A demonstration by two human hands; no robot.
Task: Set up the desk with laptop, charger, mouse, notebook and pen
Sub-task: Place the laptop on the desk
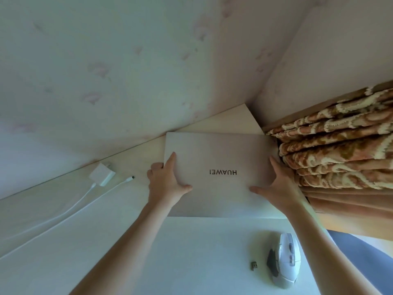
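A closed silver laptop (219, 154) lies flat on the pale desk (119, 241), its lid logo facing away from me. My left hand (168, 182) grips its left edge, thumb on the lid and fingers curled round the side. My right hand (276, 186) holds the right edge, thumb spread on the lid. A white charger brick (102, 174) with its white cable (70, 206) lies to the left by the wall; the cable's plug end (131, 178) is loose on the desk. A white and grey mouse (285, 259) sits at the near right beside a small USB dongle (253, 265). No notebook or pen shows.
A wall with faint pink patterning (106, 81) runs along the desk's back. A brown and cream patterned curtain (340, 145) hangs close against the laptop's right side. Beyond the desk's right edge a blue surface (361, 248) shows lower down.
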